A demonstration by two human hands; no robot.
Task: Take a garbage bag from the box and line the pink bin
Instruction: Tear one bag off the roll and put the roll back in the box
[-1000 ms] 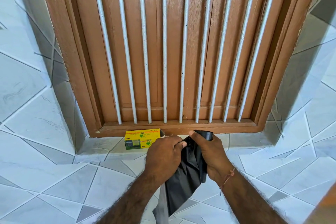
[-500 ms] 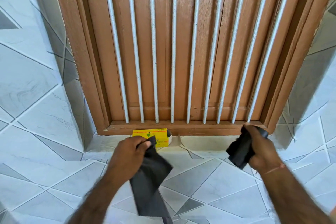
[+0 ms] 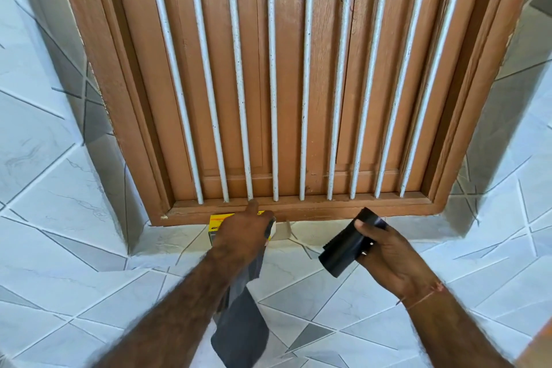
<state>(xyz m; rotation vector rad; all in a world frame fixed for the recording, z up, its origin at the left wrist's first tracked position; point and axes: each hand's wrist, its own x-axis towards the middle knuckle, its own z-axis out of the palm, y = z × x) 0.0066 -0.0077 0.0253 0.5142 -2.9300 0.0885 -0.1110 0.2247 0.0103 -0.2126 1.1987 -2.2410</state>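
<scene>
Pale tiled ledge (image 3: 343,302) below a brown shuttered window (image 3: 298,69) with white bars, and that window is our landmark. Directly under its sill, the yellow box (image 3: 215,222) sits against the frame, mostly covered by the left hand (image 3: 242,233), which reaches over it with its index finger pointing up at the sill. That hand is closed around one torn-off garbage bag (image 3: 242,334), the dark sheet trailing down under the forearm, away from the window. Below the sill's right half, the right hand (image 3: 385,254) is wrapped firmly around the black roll (image 3: 348,243) of remaining bags, thumb on top, the roll angled down and to the left. So the bag looks free of the roll, and the roll probably belongs back in that box. The pink bin is nowhere in view. Risks from here: the left hand is doing two jobs, so steadying the box could loosen its hold and drop the bag; and a roll pushed in crooked could shove the light box along the ledge or start unspooling.
</scene>
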